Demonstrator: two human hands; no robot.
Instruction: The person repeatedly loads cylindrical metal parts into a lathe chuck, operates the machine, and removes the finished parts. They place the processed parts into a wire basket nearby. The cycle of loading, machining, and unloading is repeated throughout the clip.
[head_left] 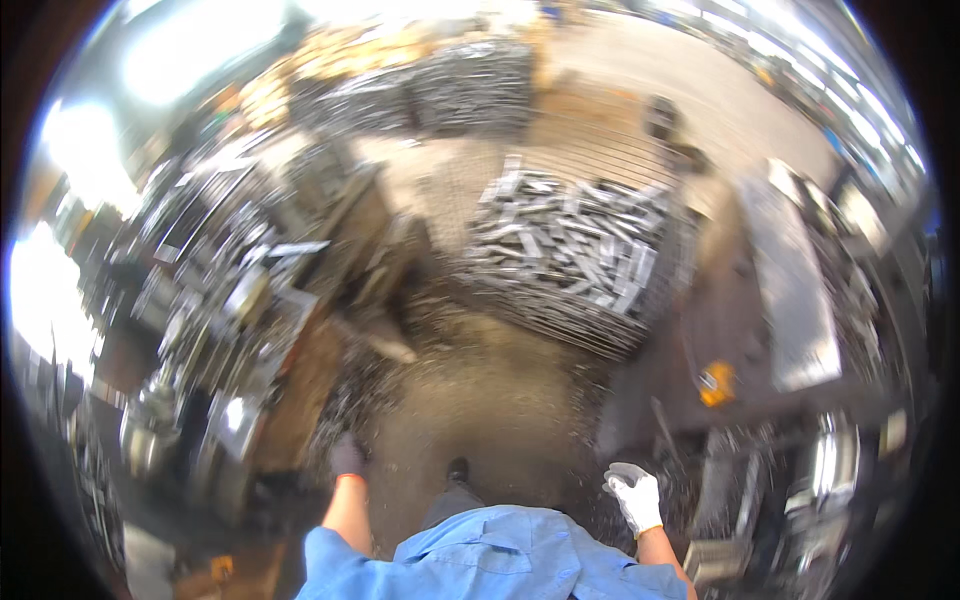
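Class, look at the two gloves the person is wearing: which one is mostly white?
The white glove on the right hand; the dark glove on the left hand has an orange-red wrist edge.

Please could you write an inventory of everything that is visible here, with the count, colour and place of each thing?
Wire-mesh bin: 1, grey, centre
Metal pieces: many, uncountable, silver-grey, heaped in the bin
Stacked material: at least two stacks, grey, behind the bin
Machinery: count unclear, mostly grey, left, blurred
Flat panel: 1, silver-grey, right of the bin
Small object: 1, yellow-orange, right, kind unclear
Cylinder: 1, shiny silver, lower right
Floor: 1, brownish, centre
Shirt: 1, blue, bottom centre
Shoe: 1 visible, black, lower centre
Left grip: 1, dark glove, orange cuff, lower left
Right grip: 1, white glove, lower right
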